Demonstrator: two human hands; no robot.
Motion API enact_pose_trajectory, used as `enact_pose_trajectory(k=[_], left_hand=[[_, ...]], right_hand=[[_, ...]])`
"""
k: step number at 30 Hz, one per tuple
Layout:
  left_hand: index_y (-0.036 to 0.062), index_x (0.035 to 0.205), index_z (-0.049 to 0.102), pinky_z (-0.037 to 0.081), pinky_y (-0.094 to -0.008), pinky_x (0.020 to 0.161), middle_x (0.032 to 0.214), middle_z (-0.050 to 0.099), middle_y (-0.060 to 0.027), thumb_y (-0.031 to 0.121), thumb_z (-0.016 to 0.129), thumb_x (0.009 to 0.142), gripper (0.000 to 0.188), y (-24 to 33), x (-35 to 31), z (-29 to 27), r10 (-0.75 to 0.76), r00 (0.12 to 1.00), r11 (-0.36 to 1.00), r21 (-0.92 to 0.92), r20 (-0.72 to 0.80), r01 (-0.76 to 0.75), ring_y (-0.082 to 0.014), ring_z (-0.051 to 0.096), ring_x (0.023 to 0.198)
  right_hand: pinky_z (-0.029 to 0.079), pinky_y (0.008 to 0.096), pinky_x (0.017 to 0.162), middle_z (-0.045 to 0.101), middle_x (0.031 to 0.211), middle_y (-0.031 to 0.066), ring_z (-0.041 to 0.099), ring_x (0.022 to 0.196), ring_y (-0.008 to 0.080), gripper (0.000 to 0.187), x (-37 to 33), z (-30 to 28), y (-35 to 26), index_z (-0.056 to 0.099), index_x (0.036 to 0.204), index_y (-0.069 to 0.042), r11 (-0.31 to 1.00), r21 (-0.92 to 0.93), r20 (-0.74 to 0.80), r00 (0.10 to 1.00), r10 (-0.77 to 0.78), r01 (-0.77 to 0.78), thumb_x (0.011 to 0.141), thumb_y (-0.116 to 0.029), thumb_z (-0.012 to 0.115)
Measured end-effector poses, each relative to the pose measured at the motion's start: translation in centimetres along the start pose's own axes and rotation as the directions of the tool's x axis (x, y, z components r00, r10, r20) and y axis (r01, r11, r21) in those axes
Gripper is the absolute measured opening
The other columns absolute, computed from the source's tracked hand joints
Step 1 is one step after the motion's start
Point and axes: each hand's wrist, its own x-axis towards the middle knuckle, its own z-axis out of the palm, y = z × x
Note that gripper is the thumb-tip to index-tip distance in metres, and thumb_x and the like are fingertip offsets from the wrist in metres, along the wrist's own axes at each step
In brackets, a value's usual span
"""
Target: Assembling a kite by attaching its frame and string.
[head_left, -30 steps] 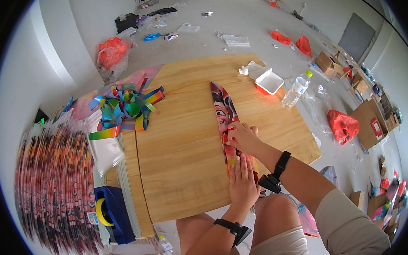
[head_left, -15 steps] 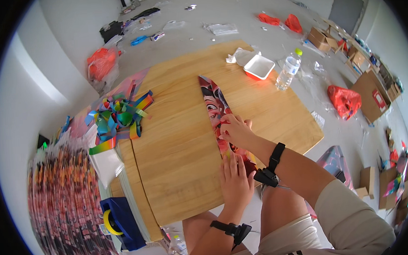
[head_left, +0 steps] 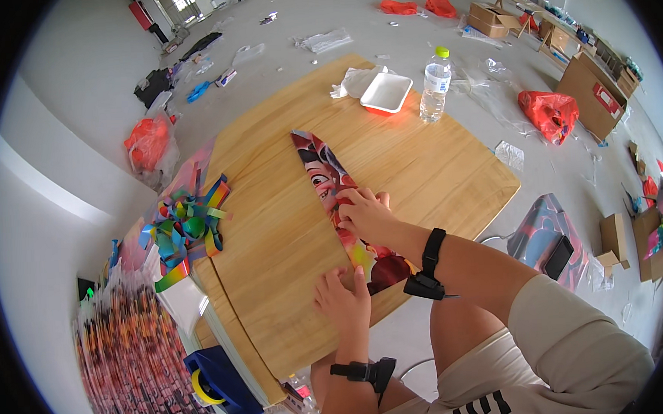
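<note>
Resting on the strip [head_left: 330, 175] at mid table [head_left: 435, 179], perhaps to steady it, the right hand [head_left: 369, 215] is loosely curled, pinch unclear; the left hand [head_left: 345, 296], half open beside the near end, holds nothing.

Strip [head_left: 321, 180] on table [head_left: 265, 225], ribbons [head_left: 192, 228] left, tray [head_left: 387, 91] and bottle [head_left: 435, 89] behind

A long, narrow printed piece [head_left: 326, 183], glossy, lies flat on the tabletop [head_left: 438, 175], running from eleven o'clock to five. Its tapered tip points to eleven, dark and red. Below that comes a cartoon face with a wide eye and bared teeth. The broader five o'clock end, near the tabletop's edge, carries yellow and deep-red patches.
</note>
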Motion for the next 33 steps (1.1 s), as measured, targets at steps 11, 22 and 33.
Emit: enact_pose_trajectory(k=[11, 22, 33], left_hand=[[0.0148, 0.089, 0.071, 0.036, -0.0499, 0.090, 0.105, 0.061, -0.0040, 0.041, 0.065, 0.094, 0.027, 0.2, 0.4, 0.3, 0.009, 1.000, 1.000, 0.021, 0.030, -0.009, -0.0290, 0.057, 0.107], [0.0155, 0.088, 0.066, 0.039, -0.0480, 0.085, 0.102, 0.059, -0.0034, 0.033, 0.062, 0.095, 0.019, 0.8, 0.8, 0.5, 0.133, 0.990, 0.970, 0.199, 0.048, -0.140, -0.0279, 0.057, 0.098], [0.0115, 0.108, 0.060, 0.040, -0.0493, 0.091, 0.117, 0.059, -0.0105, 0.026, 0.066, 0.091, 0.023, 1.8, 0.7, -0.6, 0.236, 0.964, 0.954, 0.157, 0.120, -0.254, -0.0329, 0.056, 0.110]], right_hand=[[0.034, 0.0575, 0.093, 0.053, 0.140, -0.0028, 0.044, 0.131, 0.0238, 0.019, -0.3, 0.3, -0.1, 0.070, 0.097, -0.017, 1.000, -0.012, -0.056, 0.998, -0.018, 0.017, 0.088, -0.034, 0.072], [0.033, 0.0540, 0.096, 0.052, 0.140, 0.0010, 0.044, 0.130, 0.0260, 0.020, -0.5, 0.1, -0.6, 0.069, 0.100, -0.014, 0.992, -0.102, -0.089, 0.993, -0.077, 0.068, 0.092, -0.033, 0.067], [0.035, 0.0541, 0.097, 0.051, 0.141, 0.0012, 0.045, 0.128, 0.0257, 0.031, -0.7, 0.0, -1.0, 0.069, 0.105, -0.011, 0.976, -0.203, -0.077, 0.992, -0.102, 0.084, 0.092, -0.039, 0.068]])
